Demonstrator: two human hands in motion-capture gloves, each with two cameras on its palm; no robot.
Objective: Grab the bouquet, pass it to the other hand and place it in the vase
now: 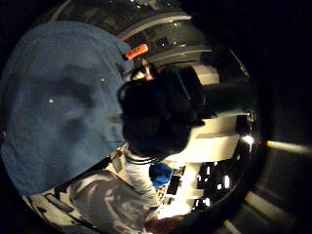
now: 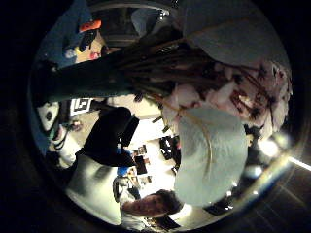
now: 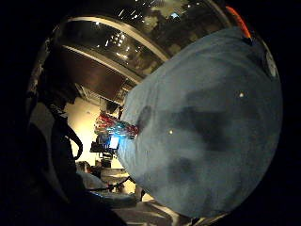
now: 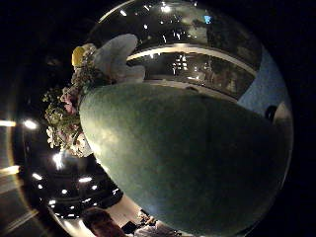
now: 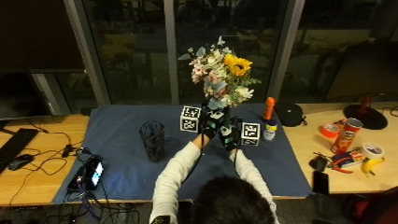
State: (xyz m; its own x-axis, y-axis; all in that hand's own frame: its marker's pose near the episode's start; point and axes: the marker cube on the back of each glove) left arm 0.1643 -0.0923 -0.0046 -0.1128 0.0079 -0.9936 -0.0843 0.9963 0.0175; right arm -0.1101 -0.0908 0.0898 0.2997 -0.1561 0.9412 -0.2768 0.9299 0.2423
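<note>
While both hands are meeting over the blue cloth on the desk (image 5: 56, 177), I'm holding the mixed bouquet with its yellow sunflower (image 5: 219, 74) upright, left hand (image 5: 208, 125) and right hand (image 5: 229, 133) both curling fingers round its dark green wrapped stem. I'm mid-handover, I reckon; next one hand lets go and the other carries it to the dark mesh vase (image 5: 153, 140).

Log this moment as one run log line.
stage: handover | bouquet: upright above blue mat | left hand, right hand: both at stem | vase: empty, left of hands
</note>
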